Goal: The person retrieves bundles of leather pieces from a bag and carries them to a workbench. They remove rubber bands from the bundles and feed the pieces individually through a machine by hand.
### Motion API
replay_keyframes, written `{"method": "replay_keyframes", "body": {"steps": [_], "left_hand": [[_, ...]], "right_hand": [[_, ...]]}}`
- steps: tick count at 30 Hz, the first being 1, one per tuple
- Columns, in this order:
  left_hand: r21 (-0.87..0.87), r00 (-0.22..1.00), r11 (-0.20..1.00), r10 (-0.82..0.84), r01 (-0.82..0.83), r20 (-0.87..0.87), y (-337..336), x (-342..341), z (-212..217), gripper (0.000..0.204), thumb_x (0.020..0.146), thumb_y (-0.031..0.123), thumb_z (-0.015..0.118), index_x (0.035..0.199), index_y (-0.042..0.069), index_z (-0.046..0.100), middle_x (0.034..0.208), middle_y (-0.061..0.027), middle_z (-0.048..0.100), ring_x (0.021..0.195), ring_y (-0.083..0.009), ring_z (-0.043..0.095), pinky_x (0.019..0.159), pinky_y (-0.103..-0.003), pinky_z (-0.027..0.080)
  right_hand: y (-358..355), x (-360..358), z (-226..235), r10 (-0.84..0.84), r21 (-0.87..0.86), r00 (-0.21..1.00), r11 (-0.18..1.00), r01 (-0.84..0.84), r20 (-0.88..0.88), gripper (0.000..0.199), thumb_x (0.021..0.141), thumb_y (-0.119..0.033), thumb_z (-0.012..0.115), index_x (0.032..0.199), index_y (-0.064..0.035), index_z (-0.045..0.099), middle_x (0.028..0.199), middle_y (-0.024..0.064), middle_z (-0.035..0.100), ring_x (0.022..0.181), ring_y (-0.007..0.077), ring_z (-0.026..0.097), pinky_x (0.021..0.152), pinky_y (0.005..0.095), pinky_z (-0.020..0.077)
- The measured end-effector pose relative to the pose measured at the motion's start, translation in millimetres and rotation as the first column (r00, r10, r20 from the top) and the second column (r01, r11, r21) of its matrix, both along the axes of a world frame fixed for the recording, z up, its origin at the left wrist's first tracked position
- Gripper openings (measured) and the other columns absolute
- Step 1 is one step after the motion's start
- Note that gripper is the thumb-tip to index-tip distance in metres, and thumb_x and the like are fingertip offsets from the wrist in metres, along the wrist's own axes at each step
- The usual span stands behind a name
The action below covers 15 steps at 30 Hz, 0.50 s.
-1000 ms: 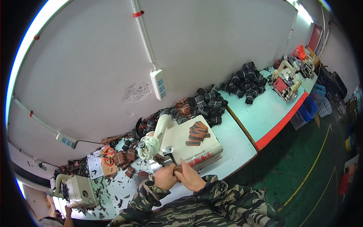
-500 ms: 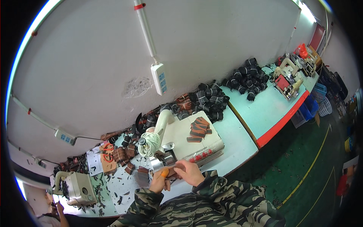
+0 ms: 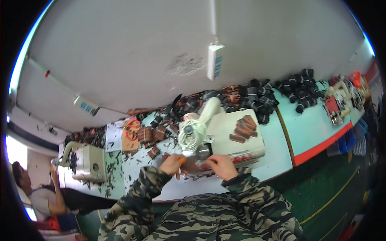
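Observation:
At the near edge of a cream bench machine [image 3: 225,132], my two hands work on either side of its round metal head [image 3: 204,151]. My left hand [image 3: 172,165] wears an orange finger cover and is closed on a thin brown strip [image 3: 190,164], which is partly hidden and blurred. My right hand [image 3: 223,166] is closed in a pinch just right of the metal head; what its fingertips hold, if anything, is too small to make out. On the machine's flat top lie several brown-and-black strips [image 3: 244,129]. A coil of white cord [image 3: 192,136] hangs on the machine's arm.
Tied black bundles [image 3: 261,98] line the wall, with brown bundles [image 3: 146,135] left of the machine. Orange-handled scissors [image 3: 132,129] lie on brown card. Dark scraps litter the table [image 3: 132,180]. A second machine [image 3: 86,162] and a seated person [image 3: 44,197] are at left.
My view has swung, so the bench appears shifted right and more of the seated person shows. My hands, close together before, are now apart, the right one beyond the metal head.

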<state>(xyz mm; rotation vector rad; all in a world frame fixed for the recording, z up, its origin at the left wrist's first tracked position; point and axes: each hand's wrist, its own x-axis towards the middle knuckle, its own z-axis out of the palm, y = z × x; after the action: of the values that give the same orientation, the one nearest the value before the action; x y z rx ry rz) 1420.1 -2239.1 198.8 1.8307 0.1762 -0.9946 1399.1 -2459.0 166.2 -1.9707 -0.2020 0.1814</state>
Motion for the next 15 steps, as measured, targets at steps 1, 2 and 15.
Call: {"method": "replay_keyframes", "body": {"steps": [1, 2, 15], "left_hand": [[0.004, 0.998, 0.999, 0.054, -0.053, -0.041, 2.7, 7.6, 3.0, 0.027, 0.087, 0.019, 0.035, 0.092, 0.001, 0.054, 0.068, -0.0125, 0.063, 0.036, -0.0141, 0.054, 0.027, -0.021, 0.031], [0.007, 0.998, 0.999, 0.040, -0.040, -0.048, 7.8, 11.9, -0.6, 0.026, 0.087, 0.018, 0.036, 0.094, 0.001, 0.054, 0.067, -0.0114, 0.063, 0.034, -0.0134, 0.052, 0.026, -0.020, 0.030], [-0.106, 0.997, 0.992, 0.070, -0.074, -0.041, 5.3, 11.6, -16.0, 0.028, 0.088, 0.018, 0.036, 0.100, -0.002, 0.053, 0.072, -0.0145, 0.063, 0.040, -0.0169, 0.056, 0.031, -0.022, 0.041]], "right_hand": [[-5.1, 3.6, 3.2, -0.018, 0.045, 0.996, 0.999, 0.022, -0.083, 0.014, 0.075, -0.013, 0.059, 0.079, -0.0003, 0.061, 0.064, 0.0144, 0.060, 0.059, 0.0241, 0.059, 0.055, 0.0306, 0.0451], [-5.2, 6.5, 5.3, 0.002, 0.034, 0.997, 0.999, 0.001, -0.072, 0.013, 0.075, -0.012, 0.060, 0.079, 0.0002, 0.061, 0.064, 0.0148, 0.060, 0.058, 0.0243, 0.059, 0.055, 0.0303, 0.0451], [-5.9, 30.7, 7.8, 0.107, -0.184, 0.993, 0.978, -0.097, 0.047, 0.016, 0.071, -0.006, 0.061, 0.085, 0.0014, 0.058, 0.071, 0.0152, 0.060, 0.063, 0.0279, 0.059, 0.061, 0.0317, 0.0466]]}}
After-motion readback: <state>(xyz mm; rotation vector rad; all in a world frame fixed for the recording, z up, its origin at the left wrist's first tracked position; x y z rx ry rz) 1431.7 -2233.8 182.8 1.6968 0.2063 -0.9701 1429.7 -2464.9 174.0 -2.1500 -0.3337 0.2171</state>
